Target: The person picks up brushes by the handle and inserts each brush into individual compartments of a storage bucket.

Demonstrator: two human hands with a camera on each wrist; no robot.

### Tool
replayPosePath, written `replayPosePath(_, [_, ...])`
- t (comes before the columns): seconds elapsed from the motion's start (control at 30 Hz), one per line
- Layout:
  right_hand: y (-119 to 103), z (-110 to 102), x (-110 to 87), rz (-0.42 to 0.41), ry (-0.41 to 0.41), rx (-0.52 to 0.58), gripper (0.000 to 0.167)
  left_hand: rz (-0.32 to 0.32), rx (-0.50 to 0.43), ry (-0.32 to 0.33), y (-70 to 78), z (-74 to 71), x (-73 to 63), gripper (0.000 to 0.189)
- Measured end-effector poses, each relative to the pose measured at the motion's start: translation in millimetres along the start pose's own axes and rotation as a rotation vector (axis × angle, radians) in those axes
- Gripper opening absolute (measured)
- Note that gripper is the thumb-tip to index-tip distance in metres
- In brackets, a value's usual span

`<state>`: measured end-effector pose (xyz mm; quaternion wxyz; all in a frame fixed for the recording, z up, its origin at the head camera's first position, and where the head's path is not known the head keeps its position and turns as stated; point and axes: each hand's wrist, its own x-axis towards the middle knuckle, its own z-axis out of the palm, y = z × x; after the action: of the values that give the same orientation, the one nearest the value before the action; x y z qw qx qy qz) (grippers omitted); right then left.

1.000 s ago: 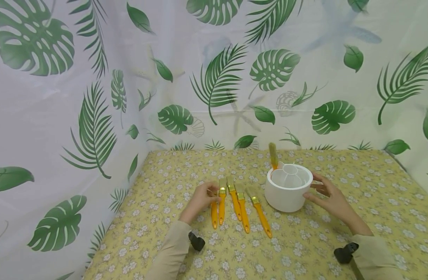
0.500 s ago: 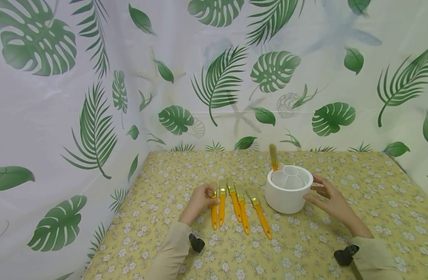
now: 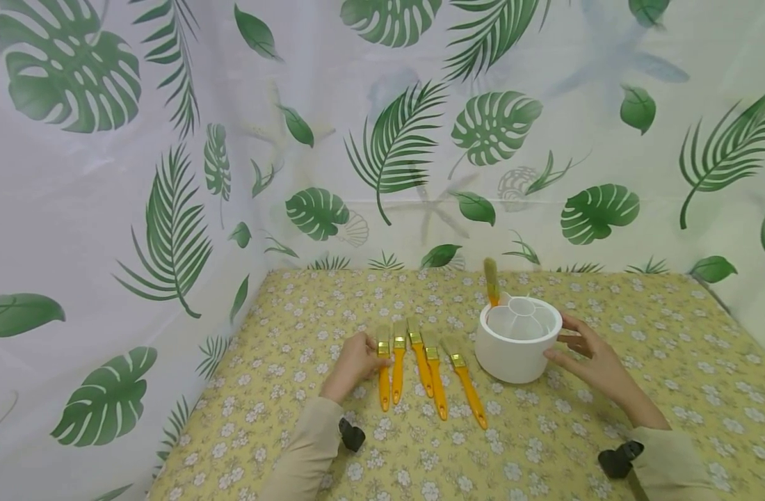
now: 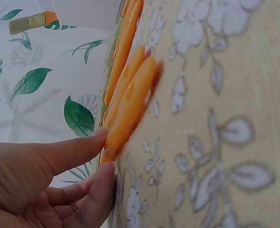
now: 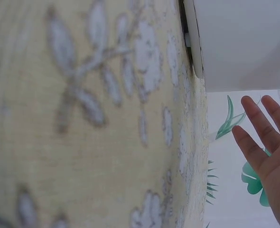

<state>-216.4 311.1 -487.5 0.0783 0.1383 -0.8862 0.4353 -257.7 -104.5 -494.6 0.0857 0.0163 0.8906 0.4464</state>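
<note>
In the head view, my left hand (image 3: 355, 364) is at the leftmost paintbrush (image 3: 384, 376) of a loose row on the table. Thumb and fingertips pinch its orange handle (image 4: 123, 121), as the left wrist view shows. Bristles of that brush point toward the back wall. My right hand (image 3: 598, 362) rests against the right side of a white round organizer (image 3: 514, 358), thumb in front and fingers behind. Its fingers look straight and spread in the right wrist view. One paintbrush (image 3: 492, 282) stands bristles up in the organizer, at its back left.
More orange-handled brushes lie between the hands: one brush (image 3: 398, 369) right beside the pinched one, another brush (image 3: 469, 390) nearest the organizer. A floral yellow cloth (image 3: 295, 306) covers the table. Leaf-print curtains (image 3: 407, 160) rise at the back and sides.
My left hand has shifted slightly left off the second brush's metal band and down to the leftmost brush's handle, uncovering its bristles and metal band. The right hand and organizer stay put.
</note>
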Motion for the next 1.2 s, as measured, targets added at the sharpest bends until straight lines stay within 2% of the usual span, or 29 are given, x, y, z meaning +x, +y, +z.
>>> replayPosePath(0.1, [-0.2,0.1,-0.1,-0.001,-0.005,0.0,0.077,-0.008,0.021,0.0,0.2,-0.3,1.6,0.031])
replayPosePath(0.23, [0.0,0.1,0.0,-0.003,-0.006,0.001,0.077,-0.005,0.015,-0.025,0.3,-1.5,3.8,0.052])
replayPosePath(0.33, [0.3,-0.2,-0.3,-0.005,-0.003,0.004,0.077,-0.016,0.0,-0.047,0.7,-2.4,4.7,0.057])
replayPosePath(0.43, [0.3,-0.3,-0.6,-0.006,-0.002,0.008,0.076,-0.045,0.008,-0.057,1.8,-3.5,5.6,0.055])
replayPosePath(0.67, [0.0,-0.1,-0.5,-0.014,0.004,0.008,0.075,-0.056,0.088,-0.052,4.8,-5.4,6.1,0.05])
replayPosePath(0.93, [0.0,-0.5,0.0,-0.005,-0.002,-0.003,0.076,-0.072,0.053,-0.072,1.2,-4.4,8.8,0.042])
replayPosePath(1.2, [1.6,0.2,-0.7,0.0,-0.006,-0.011,0.075,-0.067,0.066,-0.047,2.3,-3.4,5.5,0.04])
